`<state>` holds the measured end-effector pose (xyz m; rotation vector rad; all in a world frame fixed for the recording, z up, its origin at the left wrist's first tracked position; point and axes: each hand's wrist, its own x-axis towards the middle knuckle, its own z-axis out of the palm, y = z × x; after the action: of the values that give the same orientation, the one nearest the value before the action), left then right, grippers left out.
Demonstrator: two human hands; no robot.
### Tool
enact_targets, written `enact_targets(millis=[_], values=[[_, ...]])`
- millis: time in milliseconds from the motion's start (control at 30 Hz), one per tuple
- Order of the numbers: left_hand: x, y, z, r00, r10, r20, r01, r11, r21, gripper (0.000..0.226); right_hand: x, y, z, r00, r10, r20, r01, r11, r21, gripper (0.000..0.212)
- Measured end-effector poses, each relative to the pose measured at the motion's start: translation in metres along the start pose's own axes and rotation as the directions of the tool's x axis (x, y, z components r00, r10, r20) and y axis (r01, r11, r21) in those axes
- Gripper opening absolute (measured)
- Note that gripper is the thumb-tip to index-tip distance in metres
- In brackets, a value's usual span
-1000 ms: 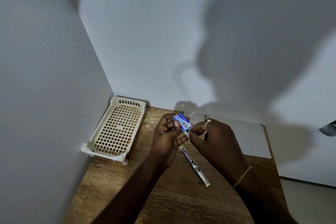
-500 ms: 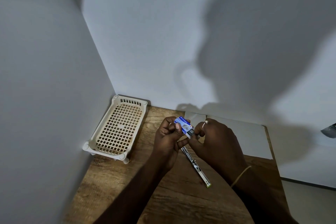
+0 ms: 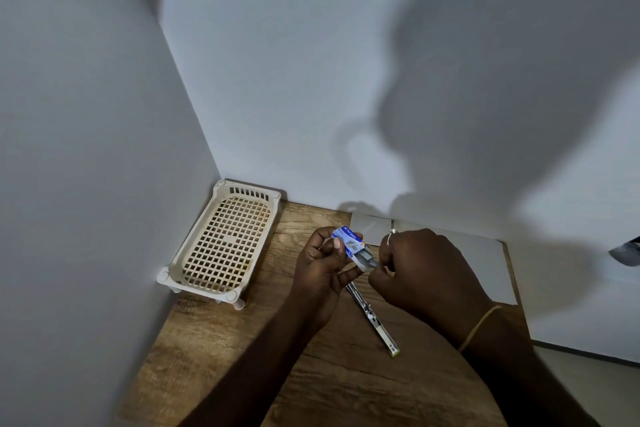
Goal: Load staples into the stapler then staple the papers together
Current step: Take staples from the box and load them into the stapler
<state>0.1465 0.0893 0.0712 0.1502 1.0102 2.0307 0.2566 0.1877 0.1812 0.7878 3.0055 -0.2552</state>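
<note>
My left hand (image 3: 320, 265) holds a small blue and white staple box (image 3: 349, 241) above the wooden table. A grey inner tray of staples (image 3: 367, 258) sticks out of the box's right end, and the fingertips of my right hand (image 3: 424, 270) pinch it. Below the hands an opened stapler (image 3: 375, 321) lies flat on the table, a long metal strip with a green tip toward me. White papers (image 3: 485, 263) lie against the back wall, partly hidden behind my right hand.
A cream plastic basket (image 3: 225, 239) with a grid bottom stands in the left corner against both walls. The wooden table (image 3: 214, 340) ends at a curved right edge; white walls close in at left and back.
The grey staple tray has slid further out of the box's right end as my right hand pulls it. Both hands have dropped slightly toward the table.
</note>
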Motion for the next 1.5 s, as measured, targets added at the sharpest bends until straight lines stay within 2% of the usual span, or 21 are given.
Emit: enact_targets(millis=[267, 500, 633, 833, 1067, 1200, 1267, 1300, 1367, 1400, 1467, 1500], values=[[-0.001, -0.004, -0.001, 0.996, -0.069, -0.049, 0.067, 0.997, -0.043, 0.023, -0.006, 0.006, -0.013, 0.996, -0.012, 0.089, 0.013, 1.0, -0.006, 0.026], [-0.002, -0.009, -0.001, 0.99, -0.113, -0.085, 0.096, 0.979, -0.179, 0.019, -0.012, 0.017, -0.017, 0.999, 0.015, 0.038, -0.017, 0.999, 0.052, 0.024], [-0.002, -0.014, 0.001, 0.988, -0.126, -0.088, 0.106, 0.974, -0.201, 0.016, -0.012, 0.014, -0.007, 0.999, -0.005, 0.035, 0.001, 0.993, 0.119, 0.023], [-0.006, -0.015, 0.006, 0.989, -0.124, -0.082, 0.108, 0.979, -0.172, 0.017, -0.006, 0.015, 0.004, 0.997, -0.037, -0.072, 0.05, 0.978, 0.201, 0.028], [-0.01, -0.012, 0.009, 0.994, -0.095, -0.049, 0.086, 0.981, -0.171, 0.03, -0.004, 0.02, 0.013, 0.99, -0.034, -0.136, 0.061, 0.977, 0.205, 0.018], [-0.01, -0.009, 0.007, 0.995, -0.082, -0.058, 0.068, 0.975, -0.212, 0.026, -0.01, 0.026, 0.015, 0.974, 0.026, -0.225, 0.062, 0.924, 0.377, 0.021], [-0.009, -0.009, 0.007, 0.995, -0.082, -0.062, 0.067, 0.974, -0.218, 0.026, -0.01, 0.034, 0.024, 0.977, 0.087, -0.195, 0.038, 0.827, 0.561, 0.017], [-0.01, -0.008, 0.007, 0.995, -0.081, -0.062, 0.066, 0.973, -0.221, 0.026, -0.009, 0.039, 0.03, 0.985, 0.116, -0.124, 0.006, 0.708, 0.706, 0.014], [-0.011, -0.008, 0.008, 0.995, -0.076, -0.058, 0.061, 0.972, -0.228, 0.024, -0.006, 0.046, 0.044, 0.993, 0.109, 0.046, -0.077, 0.299, 0.951, 0.006], [-0.012, -0.008, 0.009, 0.996, -0.073, -0.056, 0.059, 0.973, -0.225, 0.024, -0.003, 0.048, 0.053, 0.989, 0.102, 0.105, -0.114, 0.094, 0.989, 0.008], [-0.014, -0.01, 0.01, 0.996, -0.072, -0.045, 0.061, 0.976, -0.208, 0.026, 0.001, 0.05, 0.071, 0.975, 0.11, 0.193, -0.164, -0.23, 0.959, 0.016], [-0.014, -0.011, 0.009, 0.997, -0.071, -0.038, 0.062, 0.978, -0.2, 0.025, 0.002, 0.051, 0.078, 0.969, 0.111, 0.219, -0.17, -0.339, 0.925, 0.015]])
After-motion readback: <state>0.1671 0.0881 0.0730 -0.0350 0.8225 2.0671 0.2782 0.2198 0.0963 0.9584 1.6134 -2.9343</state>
